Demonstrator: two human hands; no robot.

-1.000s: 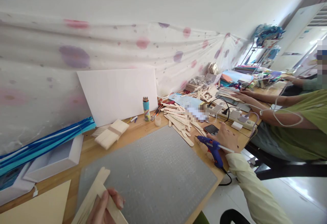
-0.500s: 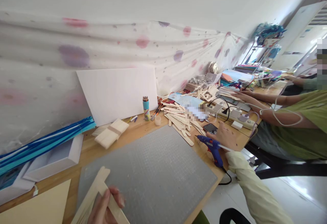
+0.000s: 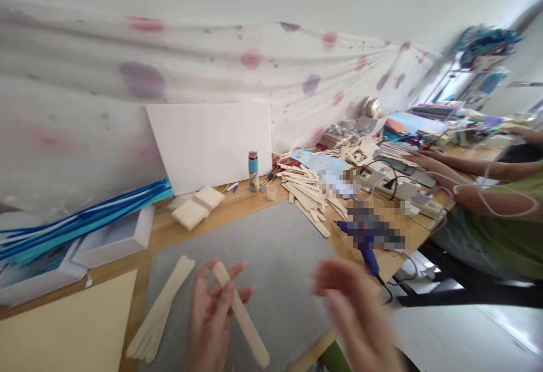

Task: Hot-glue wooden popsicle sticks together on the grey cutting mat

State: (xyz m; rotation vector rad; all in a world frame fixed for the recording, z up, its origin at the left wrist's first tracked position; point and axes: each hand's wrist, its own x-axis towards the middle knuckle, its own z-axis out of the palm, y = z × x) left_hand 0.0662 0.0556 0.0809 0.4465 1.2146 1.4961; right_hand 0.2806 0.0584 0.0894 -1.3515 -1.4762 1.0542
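My left hand [image 3: 214, 310] is above the grey cutting mat [image 3: 271, 247], its thumb pressing a wooden craft stick [image 3: 244, 318] against the fingers. The stick slants down toward the mat's near edge. Left of that hand, a small fan of overlapping craft sticks [image 3: 163, 310] lies on the mat. My right hand [image 3: 356, 310], smeared by motion, is over the mat's right edge. Its bent fingers and thumb look apart, and no object shows between them. Beyond it, a blue hot glue gun [image 3: 368, 250] rests at the table's right side, partly pixelated.
A heap of craft sticks [image 3: 303, 191] lies behind the mat, beside a power strip [image 3: 418, 199] with cords. A pencil tin [image 3: 253, 173] and a bundled stick pack [image 3: 197, 208] stand at the back. White boxes [image 3: 116, 242] are left. A co-worker's arm [image 3: 445, 171] reaches in from the right.
My right hand has come away from the glue gun's side, toward my left hand. My left hand has shifted right with its stick, clear of the fanned sticks. The view has turned slightly left.
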